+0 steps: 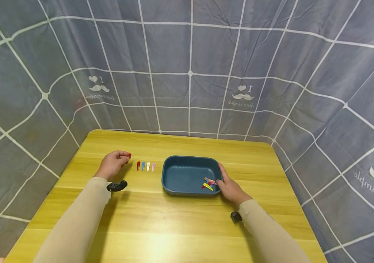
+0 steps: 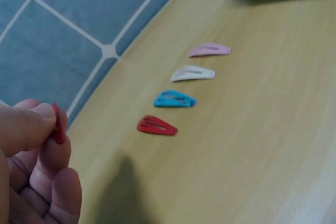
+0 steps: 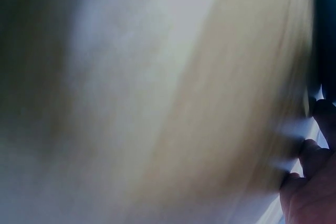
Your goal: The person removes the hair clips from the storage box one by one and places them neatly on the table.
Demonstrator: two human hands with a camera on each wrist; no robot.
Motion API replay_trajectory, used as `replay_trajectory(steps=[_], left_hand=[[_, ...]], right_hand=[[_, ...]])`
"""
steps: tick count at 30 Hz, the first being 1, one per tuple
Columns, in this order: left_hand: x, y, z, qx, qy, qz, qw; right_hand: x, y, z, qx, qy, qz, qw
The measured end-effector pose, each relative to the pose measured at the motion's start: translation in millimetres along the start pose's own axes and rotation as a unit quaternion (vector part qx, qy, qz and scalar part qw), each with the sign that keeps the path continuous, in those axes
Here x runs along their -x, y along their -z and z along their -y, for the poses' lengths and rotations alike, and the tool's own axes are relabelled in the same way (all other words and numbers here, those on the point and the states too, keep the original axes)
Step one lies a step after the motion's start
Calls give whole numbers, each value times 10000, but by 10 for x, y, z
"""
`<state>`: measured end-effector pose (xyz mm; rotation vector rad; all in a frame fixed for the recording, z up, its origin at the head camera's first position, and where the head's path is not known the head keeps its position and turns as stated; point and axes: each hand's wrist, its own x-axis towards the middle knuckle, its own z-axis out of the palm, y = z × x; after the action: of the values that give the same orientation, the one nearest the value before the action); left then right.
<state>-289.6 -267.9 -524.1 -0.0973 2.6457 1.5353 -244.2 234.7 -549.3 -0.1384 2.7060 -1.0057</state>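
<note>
My left hand pinches a red hair clip between thumb and forefinger, above the table's left side. Just right of it, a row of snap hair clips lies on the table: a red clip, a blue clip, a white clip and a pink clip. My right hand grips the right end of a dark blue plastic tub, thumb over the rim. Inside the tub, near that thumb, several colourful clips lie in a loose pile. The right wrist view is badly blurred.
The wooden table carries the tub right of its middle. Grey curtains with white grid lines enclose the table at the back and both sides. Each wrist wears a black strap or mount.
</note>
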Motion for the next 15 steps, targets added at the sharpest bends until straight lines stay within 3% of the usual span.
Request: replay_trajectory(steps=[9, 15], left_hand=[[-91, -68, 107, -154, 162, 232, 9995], [-153, -132, 149, -531, 215, 408, 9975]], right_hand=[[-9, 21, 10, 13, -69, 53, 10000], [-10, 16, 4, 10, -81, 66, 9999]])
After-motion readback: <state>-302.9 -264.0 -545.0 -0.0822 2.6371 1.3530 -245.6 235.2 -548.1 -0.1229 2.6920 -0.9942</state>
